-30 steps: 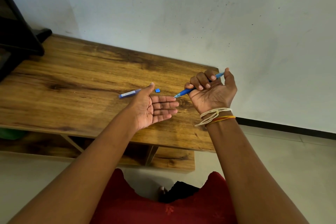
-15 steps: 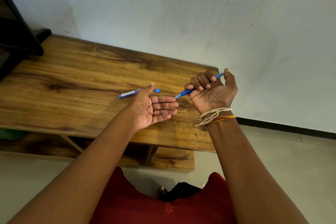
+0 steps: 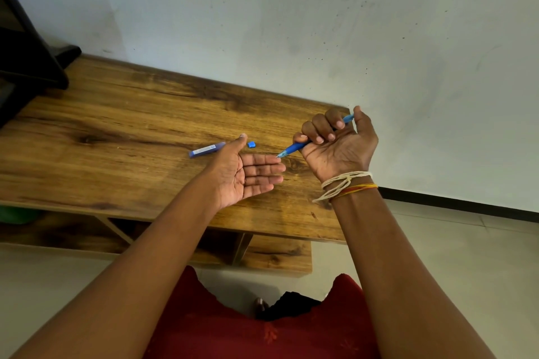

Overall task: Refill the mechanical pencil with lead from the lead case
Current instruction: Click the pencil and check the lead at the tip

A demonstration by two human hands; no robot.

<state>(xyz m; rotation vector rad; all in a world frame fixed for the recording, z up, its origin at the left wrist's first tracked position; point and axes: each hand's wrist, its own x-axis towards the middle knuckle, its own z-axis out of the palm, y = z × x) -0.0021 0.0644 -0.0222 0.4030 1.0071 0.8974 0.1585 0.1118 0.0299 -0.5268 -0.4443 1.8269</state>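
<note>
We hold our left hand (image 3: 248, 173) flat above the wooden desk (image 3: 122, 137), palm up, with the fingers straight and close together and the thumb lifted toward 12 o'clock; its grip is wide and there is nothing in it that we can see. Our right hand (image 3: 338, 146) is at 3 o'clock from it, and its grip is closed around the blue mechanical pencil (image 3: 294, 148). The fingers curl over the barrel and the thumb stands up beside the back end, which comes out at the top of the fist. The pencil is tilted, and its tip points toward 8 o'clock, just at the fingertips of the open left hand; we cannot tell if it touches them. The blue lead case (image 3: 206, 150) lies on the desk at 10 o'clock from the left palm, partly hidden behind the base of the thumb. A small blue cap (image 3: 251, 144) lies on the desk just beside the thumb tip, apart from the case. Pale and orange threads (image 3: 347, 185) are tied around our right wrist. A dark object (image 3: 29, 61) stands on the far left end of the desk.
</note>
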